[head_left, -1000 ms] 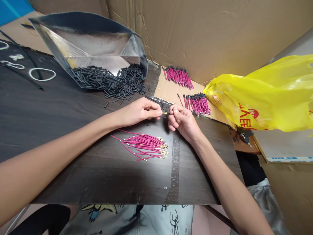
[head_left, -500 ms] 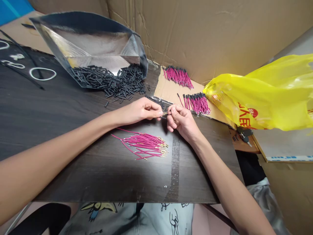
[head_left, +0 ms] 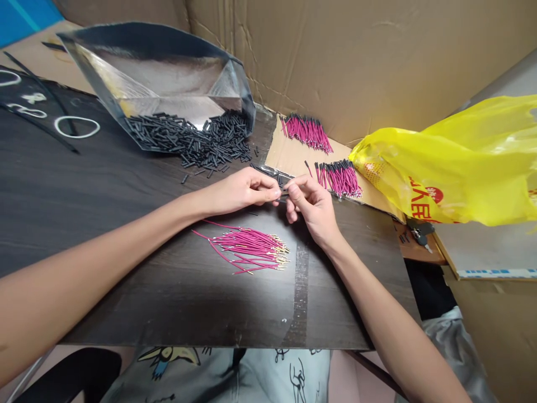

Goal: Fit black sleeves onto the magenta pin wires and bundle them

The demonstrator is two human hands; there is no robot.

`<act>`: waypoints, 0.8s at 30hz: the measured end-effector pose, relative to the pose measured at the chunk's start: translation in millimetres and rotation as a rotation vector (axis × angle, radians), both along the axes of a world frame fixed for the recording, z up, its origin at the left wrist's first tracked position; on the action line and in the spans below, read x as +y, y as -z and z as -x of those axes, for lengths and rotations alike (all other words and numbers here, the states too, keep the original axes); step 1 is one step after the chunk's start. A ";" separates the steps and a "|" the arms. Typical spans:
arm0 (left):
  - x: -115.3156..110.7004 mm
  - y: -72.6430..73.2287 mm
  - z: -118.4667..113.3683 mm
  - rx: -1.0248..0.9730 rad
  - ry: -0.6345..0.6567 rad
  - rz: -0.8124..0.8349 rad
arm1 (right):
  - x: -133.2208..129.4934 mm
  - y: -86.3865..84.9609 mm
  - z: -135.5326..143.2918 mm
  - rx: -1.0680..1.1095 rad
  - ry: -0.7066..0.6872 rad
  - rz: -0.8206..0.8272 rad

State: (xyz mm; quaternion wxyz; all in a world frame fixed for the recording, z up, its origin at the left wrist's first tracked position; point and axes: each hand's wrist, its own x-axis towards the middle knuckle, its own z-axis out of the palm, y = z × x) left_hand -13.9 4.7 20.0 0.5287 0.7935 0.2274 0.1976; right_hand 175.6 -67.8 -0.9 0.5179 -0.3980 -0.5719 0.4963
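Note:
My left hand and my right hand meet fingertip to fingertip over the dark table. The left fingers pinch a thin wire, mostly hidden inside the hand. The right fingers pinch a short black tube that sits over the wire's end between the two hands. Just below the hands lies a loose pile of magenta wires with gold tips. Many short black tubes spill from an open silver foil bag beyond the left hand.
Two bundles of magenta wires with black ends lie on cardboard at the back right. A yellow plastic bag fills the right side, with keys under it. White rubber bands lie far left. A cardboard wall stands behind.
The gold wire tip seen between the fingertips earlier is now covered by the black tube. The hands have closed together slightly and stayed in the same place.

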 end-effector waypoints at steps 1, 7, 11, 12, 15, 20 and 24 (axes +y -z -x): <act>-0.2 -0.3 -0.3 -0.001 -0.002 0.001 | -0.7 -1.1 0.1 -0.017 0.025 -0.006; 0.1 0.1 -0.9 0.002 -0.023 -0.005 | -1.9 -2.8 -6.8 -0.104 0.129 -0.047; 0.1 1.3 -0.5 0.010 -0.037 -0.016 | -2.5 -1.6 -9.4 -0.189 0.156 -0.064; 0.0 1.4 -0.6 0.013 -0.038 -0.020 | -2.7 -1.4 -9.1 -0.196 0.166 -0.064; -0.4 1.5 -1.1 0.017 -0.038 -0.027 | -2.9 -1.2 -8.0 -0.216 0.192 -0.058; -1.0 2.0 -2.0 0.019 -0.045 -0.032 | -2.5 -1.1 -8.6 -0.210 0.194 -0.070; -1.4 2.6 -1.9 0.026 -0.045 -0.040 | -2.8 -1.3 -11.9 -0.229 0.174 -0.096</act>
